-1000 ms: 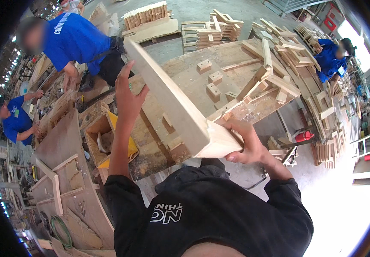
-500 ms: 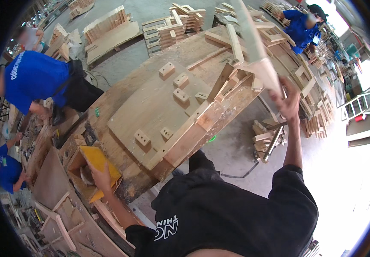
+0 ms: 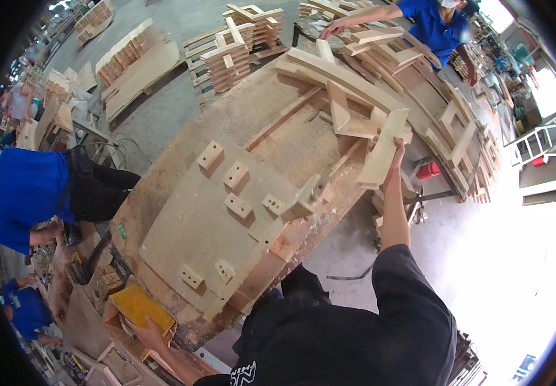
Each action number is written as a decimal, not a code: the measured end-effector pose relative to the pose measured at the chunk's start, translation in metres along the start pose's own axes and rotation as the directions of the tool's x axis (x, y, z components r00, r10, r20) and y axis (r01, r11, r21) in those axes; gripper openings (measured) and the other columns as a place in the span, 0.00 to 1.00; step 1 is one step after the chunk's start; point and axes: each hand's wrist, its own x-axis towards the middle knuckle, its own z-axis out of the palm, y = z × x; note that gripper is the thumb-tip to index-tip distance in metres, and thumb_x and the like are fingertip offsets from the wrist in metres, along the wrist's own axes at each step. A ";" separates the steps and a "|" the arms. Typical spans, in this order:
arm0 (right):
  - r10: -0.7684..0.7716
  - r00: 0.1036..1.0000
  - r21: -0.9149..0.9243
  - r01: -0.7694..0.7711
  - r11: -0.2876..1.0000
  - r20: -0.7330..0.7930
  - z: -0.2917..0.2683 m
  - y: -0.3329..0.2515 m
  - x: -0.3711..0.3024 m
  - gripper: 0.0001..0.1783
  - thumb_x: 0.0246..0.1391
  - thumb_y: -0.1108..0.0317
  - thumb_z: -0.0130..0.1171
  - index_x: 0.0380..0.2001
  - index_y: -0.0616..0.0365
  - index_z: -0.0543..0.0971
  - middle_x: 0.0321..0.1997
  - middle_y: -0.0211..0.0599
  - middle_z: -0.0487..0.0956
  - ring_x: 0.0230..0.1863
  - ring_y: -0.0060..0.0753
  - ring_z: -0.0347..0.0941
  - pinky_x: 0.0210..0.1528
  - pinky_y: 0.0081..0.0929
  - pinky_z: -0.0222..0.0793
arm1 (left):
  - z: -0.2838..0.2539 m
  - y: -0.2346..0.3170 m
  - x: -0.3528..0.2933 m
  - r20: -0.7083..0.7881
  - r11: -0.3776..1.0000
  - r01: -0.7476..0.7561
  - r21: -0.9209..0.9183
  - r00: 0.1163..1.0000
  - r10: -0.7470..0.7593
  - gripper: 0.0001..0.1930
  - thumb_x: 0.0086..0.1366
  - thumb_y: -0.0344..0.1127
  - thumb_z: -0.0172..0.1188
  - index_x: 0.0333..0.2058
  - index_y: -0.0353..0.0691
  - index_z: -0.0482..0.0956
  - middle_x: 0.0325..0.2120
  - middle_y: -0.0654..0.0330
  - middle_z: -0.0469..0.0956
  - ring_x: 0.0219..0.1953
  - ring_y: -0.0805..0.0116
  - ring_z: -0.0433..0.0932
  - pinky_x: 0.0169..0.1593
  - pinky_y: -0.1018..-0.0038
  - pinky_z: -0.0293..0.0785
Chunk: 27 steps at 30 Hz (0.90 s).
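My right hand is closed around the end of an angled light-wood frame piece at the right end of the workbench. This piece lies against other jointed wooden pieces. At the lower left, my left hand reaches to the opening of a wooden box with a yellow panel. Its fingers are partly hidden there, and what they hold cannot be made out. Between my hands lies a flat plywood jig board, carrying several drilled wooden blocks. A blurred wooden piece stands at its right edge.
A co-worker in blue stretches an arm toward the bench's far end. Another co-worker bends over at the left. Stacked wooden frames stand beyond the bench. A red container sits by the right-hand rack.
The frame piece my right hand held raised is now down at the bench's right end. My left hand stays at the yellow-panelled box. The far right co-worker's arm now extends. The view has shifted.
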 end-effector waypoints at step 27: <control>-0.650 0.549 -0.819 0.533 -0.212 0.526 0.098 -0.023 -0.149 0.16 0.65 0.63 0.52 0.45 0.64 0.81 0.40 0.38 0.83 0.41 0.32 0.78 0.43 0.29 0.74 | -0.017 -0.044 0.002 0.181 0.860 -0.018 -0.510 0.975 0.127 0.33 0.59 0.39 0.65 0.61 0.37 0.65 0.46 0.41 0.79 0.48 0.46 0.79 0.51 0.58 0.74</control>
